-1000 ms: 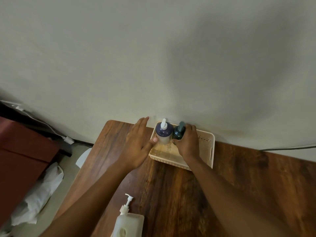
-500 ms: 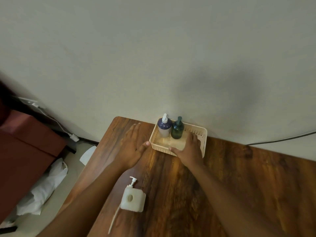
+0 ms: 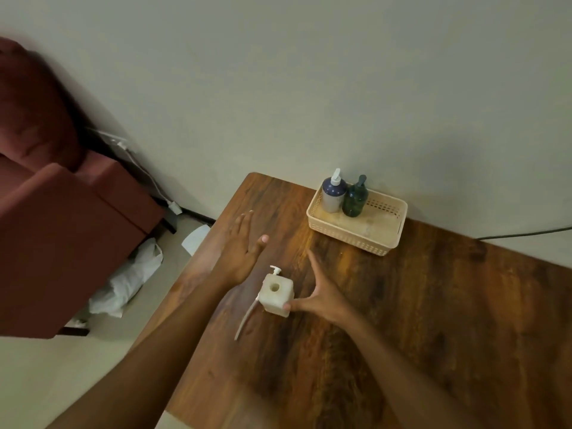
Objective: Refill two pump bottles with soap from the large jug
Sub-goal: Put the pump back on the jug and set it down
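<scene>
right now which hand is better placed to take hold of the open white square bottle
Right. The right hand is spread beside the white square bottle, with its thumb at the bottle's near corner. The left hand is open above the table, farther back and clear of the bottle.

Both forearms bare, entering from the lower edge and reaching toward 12 o'clock. Left hand (image 3: pixel 240 253) open, palm down, fingers extended and loosely together pointing toward 12–1 o'clock, thumb splayed out toward 2 o'clock; holds nothing. Right hand (image 3: pixel 323 297) at 4 o'clock of the left, also open, fingers spread wide, one pointing toward 11 o'clock, thumb stretched toward 9 o'clock. Wrists straight, arms well apart.
</scene>
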